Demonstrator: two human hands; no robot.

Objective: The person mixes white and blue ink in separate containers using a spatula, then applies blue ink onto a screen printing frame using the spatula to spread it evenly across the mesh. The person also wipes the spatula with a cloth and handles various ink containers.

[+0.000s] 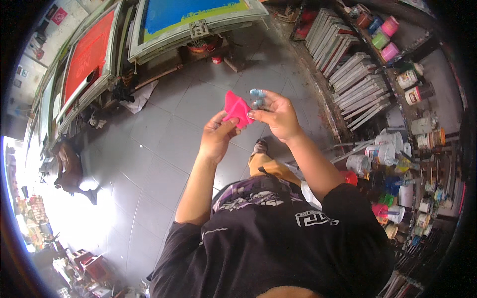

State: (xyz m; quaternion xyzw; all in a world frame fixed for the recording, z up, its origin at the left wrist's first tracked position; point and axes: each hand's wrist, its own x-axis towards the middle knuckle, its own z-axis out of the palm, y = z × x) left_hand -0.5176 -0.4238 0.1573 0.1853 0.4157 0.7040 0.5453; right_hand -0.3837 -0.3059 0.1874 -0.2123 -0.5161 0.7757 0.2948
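Note:
A small bright pink piece (237,110), thin and folded like a cloth, is held up in front of me between both hands. My left hand (216,135) closes on its lower left corner, thumb laid over the front. The thumb and a finger of my right hand (279,118) pinch its right edge. Pale blue paint covers the raised fingertips of the right hand, and the left fingers have dark smudges. Behind the pink piece lies the grey tiled floor (174,134), well below my hands.
Ahead stand a blue printing screen (191,15) in a frame and, to its left, a red printing screen (89,52). On the right, a rack holds several stacked frames (360,92) beside shelves of paint tubs (381,154). A dark brown seat (69,166) stands at the left.

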